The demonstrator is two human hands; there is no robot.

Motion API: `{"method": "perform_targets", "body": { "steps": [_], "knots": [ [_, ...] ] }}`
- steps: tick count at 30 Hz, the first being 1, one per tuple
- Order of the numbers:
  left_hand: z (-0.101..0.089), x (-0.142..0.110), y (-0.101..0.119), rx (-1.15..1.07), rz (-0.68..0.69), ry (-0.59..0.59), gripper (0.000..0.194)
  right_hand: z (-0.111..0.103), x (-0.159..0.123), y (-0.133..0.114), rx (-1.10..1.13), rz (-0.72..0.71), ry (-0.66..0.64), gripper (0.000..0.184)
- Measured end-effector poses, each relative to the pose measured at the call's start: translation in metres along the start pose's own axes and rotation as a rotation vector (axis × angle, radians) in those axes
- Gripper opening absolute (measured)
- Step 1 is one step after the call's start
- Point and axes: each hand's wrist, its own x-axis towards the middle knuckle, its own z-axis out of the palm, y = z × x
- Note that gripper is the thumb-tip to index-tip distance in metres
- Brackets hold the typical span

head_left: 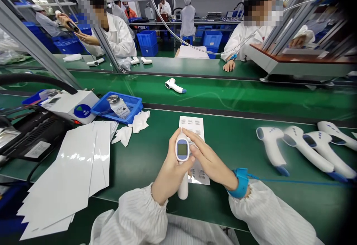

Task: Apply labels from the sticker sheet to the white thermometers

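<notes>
A white infrared thermometer (pixel 182 149) with a small grey screen faces me, its handle pointing down toward the table edge. My left hand (pixel 167 170) is wrapped round its left side, thumb across the front under the screen. From the right, my right hand (pixel 210 159) presses its fingertips and thumb against the thermometer's head; a blue wrist strap (pixel 240 183) circles that wrist. Beneath the hands lies a printed label sheet (pixel 199 174), partly covered by them. Several more white thermometers (pixel 272 148) lie on the green table to the right.
White sheets (pixel 75 163) are stacked at left, beside crumpled wipes (pixel 141 121) and a blue tray (pixel 135 107) holding a bottle (pixel 119 105). Another thermometer (pixel 174 85) lies on the green conveyor belt (pixel 223 92). Across it sit two co-workers in white. A blue cord runs right from my strap.
</notes>
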Motion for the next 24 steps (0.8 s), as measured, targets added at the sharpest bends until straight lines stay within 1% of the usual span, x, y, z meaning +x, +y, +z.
{"method": "perform_targets", "body": {
  "steps": [3,6,8,10,13,17,24],
  "knots": [
    [0.002,0.002,-0.011,-0.036,-0.091,0.029,0.076,-0.001,-0.004,0.011,-0.053,0.050,0.055,0.042],
    [0.002,0.006,-0.024,-0.105,-0.074,0.104,0.069,-0.009,-0.012,0.028,-0.160,0.148,0.206,0.023],
    [0.002,0.009,-0.032,-0.174,-0.062,0.121,0.068,-0.013,-0.016,0.038,-0.235,0.230,0.253,0.013],
    [0.002,0.013,-0.038,-0.218,-0.060,0.123,0.067,-0.014,-0.019,0.046,-0.310,0.275,0.233,0.012],
    [0.001,0.019,-0.043,-0.221,-0.059,0.144,0.068,-0.010,-0.020,0.051,-0.403,0.278,0.219,0.015],
    [-0.002,0.023,-0.047,-0.225,-0.084,0.174,0.072,-0.002,-0.020,0.055,-0.421,0.278,0.224,0.017],
    [-0.005,0.024,-0.047,-0.239,-0.112,0.085,0.077,0.007,-0.016,0.058,-0.439,0.255,0.272,0.015]
  ]
}}
